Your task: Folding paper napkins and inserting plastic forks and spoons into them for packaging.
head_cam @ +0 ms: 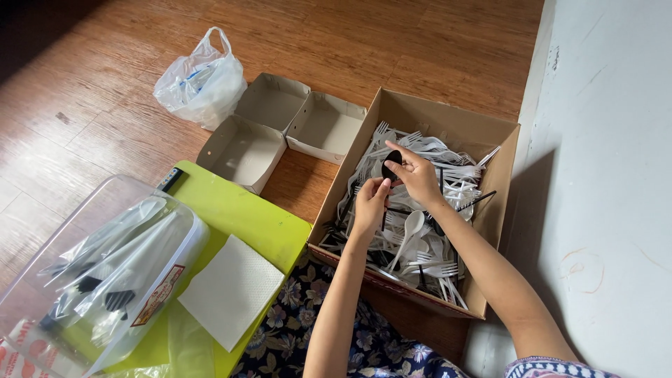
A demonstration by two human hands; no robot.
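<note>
Centre frame, right hand (418, 176) pinching black spoon (390, 164) by its bowl; left hand (369, 203) loosely curled, holding nothing; probably light, stiff, slippery; best gripped at handle.

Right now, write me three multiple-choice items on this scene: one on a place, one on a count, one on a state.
1. Where does the white paper napkin lie?
A. on the lime-green board
B. in the brown cardboard box
C. on the white plastic bag

2. How many small open white paperboard trays stand on the wooden floor?
A. one
B. three
C. five

3. What is the state of the black plastic spoon?
A. lying on the floor
B. sealed in a bag
C. held by the right hand, left hand beside it

Answers: 1 A, it rests on the green surface; 2 B, three trays are clustered together; 3 C, the right-hand fingers pinch it over the box.
</note>
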